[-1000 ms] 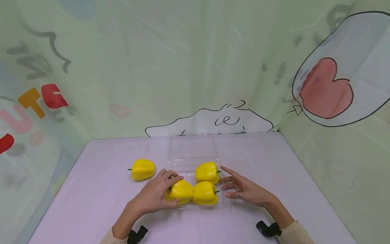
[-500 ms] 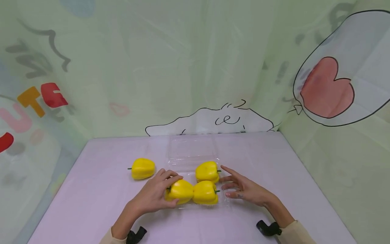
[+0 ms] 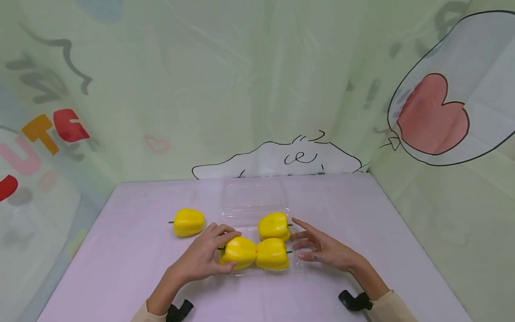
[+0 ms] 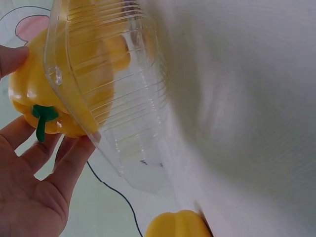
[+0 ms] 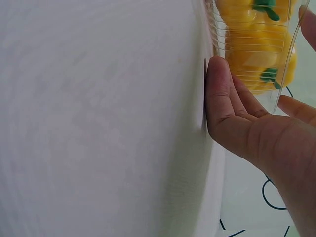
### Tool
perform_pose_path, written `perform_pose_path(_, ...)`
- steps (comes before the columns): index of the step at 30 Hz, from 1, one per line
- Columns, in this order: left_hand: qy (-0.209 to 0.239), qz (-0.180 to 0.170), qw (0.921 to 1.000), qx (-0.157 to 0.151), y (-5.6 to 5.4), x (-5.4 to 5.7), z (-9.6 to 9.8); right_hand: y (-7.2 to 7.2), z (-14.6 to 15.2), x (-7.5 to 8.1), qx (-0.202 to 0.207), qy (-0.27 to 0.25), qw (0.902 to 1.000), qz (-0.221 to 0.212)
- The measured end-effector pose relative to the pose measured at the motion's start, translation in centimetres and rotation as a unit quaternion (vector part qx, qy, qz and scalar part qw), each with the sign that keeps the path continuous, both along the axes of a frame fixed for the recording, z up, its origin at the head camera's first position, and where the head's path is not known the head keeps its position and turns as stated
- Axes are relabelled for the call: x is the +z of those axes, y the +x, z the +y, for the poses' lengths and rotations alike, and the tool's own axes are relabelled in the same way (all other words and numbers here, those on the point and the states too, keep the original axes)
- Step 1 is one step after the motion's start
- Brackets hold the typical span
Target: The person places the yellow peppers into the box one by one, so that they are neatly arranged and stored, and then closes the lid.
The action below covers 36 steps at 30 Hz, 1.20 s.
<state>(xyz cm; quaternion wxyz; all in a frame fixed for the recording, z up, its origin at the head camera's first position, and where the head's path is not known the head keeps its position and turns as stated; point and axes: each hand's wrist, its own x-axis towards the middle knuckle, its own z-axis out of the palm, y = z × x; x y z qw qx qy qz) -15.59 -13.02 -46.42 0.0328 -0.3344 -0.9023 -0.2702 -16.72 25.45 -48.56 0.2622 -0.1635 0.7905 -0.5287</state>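
Observation:
In the head view, my left hand [image 3: 205, 255] holds a yellow bell pepper [image 3: 241, 252], thumb on the near side and fingers on the far side. This pepper is at the near left of a clear plastic clamshell container [image 3: 247, 232], end to end with a second pepper [image 3: 272, 254]. A third pepper [image 3: 273, 226] sits behind that one. In the left wrist view, the held pepper's green stem [image 4: 43, 116] faces my palm. My right hand [image 3: 326, 250] stays at the container's right side, fingers spread and loosely bent; in the right wrist view, its fingertips are right by the ribbed wall [image 5: 254, 47].
Another yellow pepper [image 3: 188, 222] lies on the table left of the container, its stem pointing left. The container's clear lid [image 3: 255, 195] is folded back toward the rear of the white table [image 3: 342, 201]. A printed curtain [image 3: 257, 89] hangs behind and at both sides.
The held pepper and the one against it have shifted slightly to the right. Both hands stay nearly where they were.

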Motion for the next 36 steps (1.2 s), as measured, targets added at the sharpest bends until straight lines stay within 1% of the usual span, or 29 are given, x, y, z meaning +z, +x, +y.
perform_pose_path(8,0.021,-0.006,0.9998,0.003,0.2,-0.4,-0.1,0.0,0.0,0.1,0.002,0.0,1.0,0.001)
perform_pose_path(17,0.019,-0.003,0.9998,-0.002,0.2,-0.4,-0.4,-0.1,0.0,0.0,0.008,-0.003,1.0,0.003)
perform_pose_path(23,0.021,-0.003,0.9997,-0.013,0.2,-0.6,-0.7,-0.1,0.1,-0.1,0.005,-0.004,1.0,0.0)
perform_pose_path(29,0.022,-0.031,0.9991,-0.02,0.2,-0.6,-1.0,-0.1,0.0,-0.1,0.003,-0.003,1.0,-0.002)
perform_pose_path(36,0.008,-0.078,0.9963,-0.036,0.1,-0.2,-1.2,0.0,0.0,0.0,-0.002,0.0,1.0,-0.002)
